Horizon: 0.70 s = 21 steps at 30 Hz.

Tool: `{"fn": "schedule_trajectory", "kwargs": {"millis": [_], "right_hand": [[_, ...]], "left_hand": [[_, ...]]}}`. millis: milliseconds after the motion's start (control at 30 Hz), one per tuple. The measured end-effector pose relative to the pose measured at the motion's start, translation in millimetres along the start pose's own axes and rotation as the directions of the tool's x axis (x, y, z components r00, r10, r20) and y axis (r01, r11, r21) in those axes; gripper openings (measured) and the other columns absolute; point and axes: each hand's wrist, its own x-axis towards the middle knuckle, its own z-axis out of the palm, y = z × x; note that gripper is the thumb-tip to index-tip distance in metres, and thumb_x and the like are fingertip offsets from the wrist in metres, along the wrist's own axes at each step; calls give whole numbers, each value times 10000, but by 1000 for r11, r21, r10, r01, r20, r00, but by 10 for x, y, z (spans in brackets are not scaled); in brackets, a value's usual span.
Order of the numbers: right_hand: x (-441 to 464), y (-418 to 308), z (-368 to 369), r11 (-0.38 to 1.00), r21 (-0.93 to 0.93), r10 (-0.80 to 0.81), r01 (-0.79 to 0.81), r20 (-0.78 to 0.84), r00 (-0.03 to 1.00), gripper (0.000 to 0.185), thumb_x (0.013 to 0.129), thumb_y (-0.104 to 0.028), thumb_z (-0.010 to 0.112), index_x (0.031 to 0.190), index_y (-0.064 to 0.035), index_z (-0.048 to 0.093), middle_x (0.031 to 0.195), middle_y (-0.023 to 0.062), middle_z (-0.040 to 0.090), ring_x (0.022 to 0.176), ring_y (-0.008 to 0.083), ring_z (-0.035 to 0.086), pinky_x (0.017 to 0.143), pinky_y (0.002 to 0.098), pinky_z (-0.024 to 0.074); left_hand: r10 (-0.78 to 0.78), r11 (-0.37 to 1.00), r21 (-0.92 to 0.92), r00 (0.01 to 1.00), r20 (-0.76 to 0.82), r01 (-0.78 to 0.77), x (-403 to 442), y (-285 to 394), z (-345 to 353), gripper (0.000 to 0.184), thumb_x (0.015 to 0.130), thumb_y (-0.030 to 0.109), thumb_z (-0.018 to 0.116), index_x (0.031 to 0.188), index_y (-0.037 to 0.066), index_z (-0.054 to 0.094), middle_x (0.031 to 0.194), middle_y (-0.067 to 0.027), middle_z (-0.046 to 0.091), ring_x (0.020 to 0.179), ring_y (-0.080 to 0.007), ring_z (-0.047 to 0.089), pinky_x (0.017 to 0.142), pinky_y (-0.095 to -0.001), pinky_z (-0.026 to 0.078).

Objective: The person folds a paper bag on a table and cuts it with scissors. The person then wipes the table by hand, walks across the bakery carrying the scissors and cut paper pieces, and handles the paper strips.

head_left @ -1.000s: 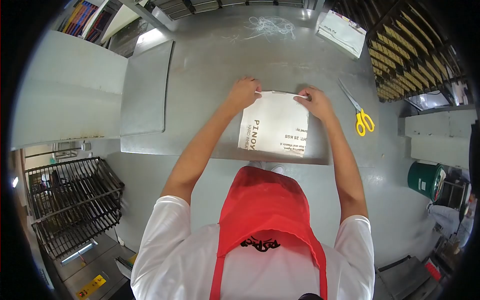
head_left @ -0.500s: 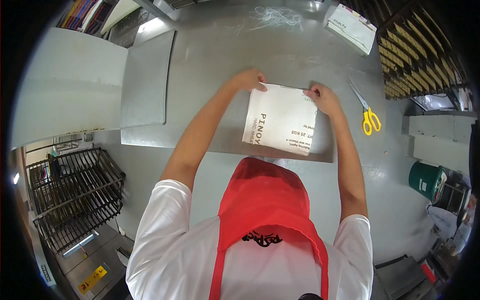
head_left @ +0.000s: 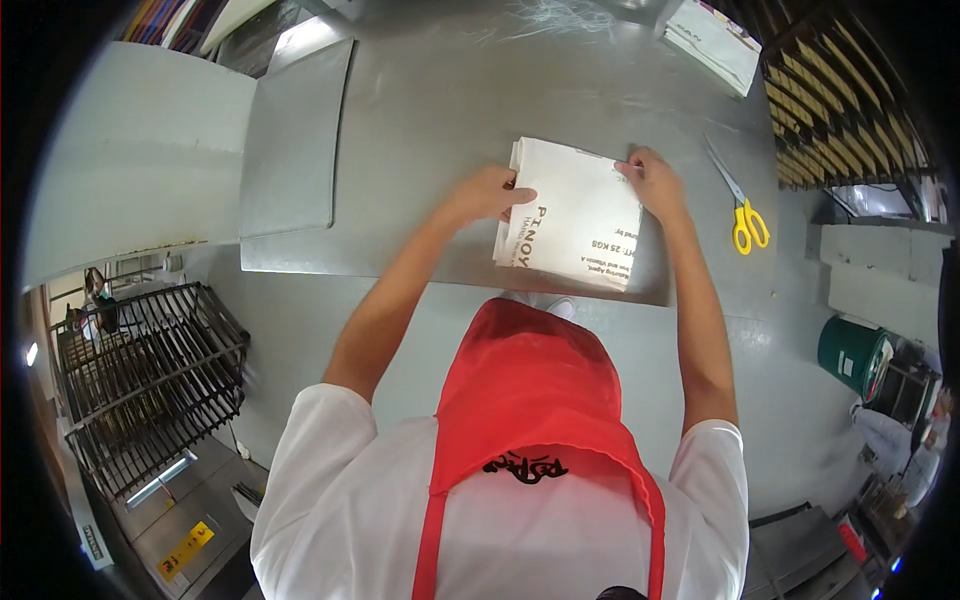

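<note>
A folded white flour sack (head_left: 580, 220) with brown print reading "PINOY" and "25 KGS" lies near the front edge of the metal table. My left hand (head_left: 492, 195) grips its left edge, thumb on top and fingers underneath. At the upper right corner, my right hand (head_left: 652, 182) pinches the sack between thumb and fingers. Layers of the fold show along the left side. To the right of my right hand lie scissors (head_left: 740, 205) with yellow handles, blades pointing away from me.
A stack of folded white sacks (head_left: 712, 48) sits at the table's far right corner. Loose white threads (head_left: 560, 18) lie at the far edge. A flat metal sheet (head_left: 293, 140) rests at the left. Dark racks (head_left: 150, 370) stand at lower left, and a green bucket (head_left: 848, 355) at right.
My left hand has slid from the sack's upper left corner down to its left edge. The sack has turned slightly, and its left layers now show. My right hand stays at the upper right corner.
</note>
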Motion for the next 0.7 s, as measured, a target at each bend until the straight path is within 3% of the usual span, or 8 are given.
{"fn": "schedule_trajectory", "kwargs": {"millis": [33,100,233,433,500,533,633,700], "right_hand": [[-2,4,6,1000,-14,-14,14,-12,1000,309,851,-408,652,862,-106,588,926,49,628,831,242,640,703,369,475],[9,-13,6,999,-27,-40,39,-27,999,305,855,-405,649,867,-105,589,927,47,627,834,236,638,708,363,474],[3,-30,4,1000,-10,14,-15,-15,1000,331,869,-424,624,897,-95,598,944,57,628,856,249,627,733,364,469],[-26,-82,-34,998,-16,66,-66,14,998,362,880,-439,600,926,-81,612,982,74,628,884,274,617,758,368,466],[-19,-50,-1,997,-27,77,-76,20,997,365,881,-439,597,931,-78,614,992,75,626,887,276,616,759,370,467],[-6,-10,33,998,-19,65,-64,12,998,369,882,-442,593,937,-77,613,999,75,625,889,277,615,759,374,467],[-20,0,43,999,-13,48,-48,-1,999,379,884,-449,587,944,-75,611,1010,75,625,894,280,614,759,380,467],[-18,-3,51,999,-15,44,-44,-5,999,385,884,-453,585,944,-73,611,1013,76,626,896,282,614,758,382,467]], "left_hand": [[2,1000,-1,1000,-5,-2,-51,-45,71,453,874,345,669,1109,-39,619,981,-125,673,878,-217,667,767,-354,553],[-86,950,-306,994,-63,63,-126,-123,184,435,908,310,630,1169,-34,578,1029,-127,662,890,-217,663,755,-367,554],[-109,914,-402,984,-142,43,-27,-390,284,450,912,286,627,1230,-18,529,1071,-131,648,899,-218,660,761,-361,554],[-74,971,-240,963,-258,10,-169,-294,425,395,901,187,620,1200,-49,517,1015,-143,655,868,-211,657,726,-335,535],[119,891,-347,889,-443,-293,-106,-442,509,440,893,182,650,1240,-35,489,1001,-150,667,856,-204,665,694,-320,539],[119,891,-346,887,-446,-294,-94,-474,538,440,893,182,650,1240,-35,489,1001,-150,667,856,-204,665,694,-320,539],[113,924,-240,812,-572,-298,1,-604,611,415,883,153,651,1210,-49,493,976,-163,679,840,-209,671,707,-322,531],[271,943,24,727,-631,-331,20,-645,639,414,872,147,656,1192,-58,491,975,-181,682,850,-217,675,748,-335,524]]}}
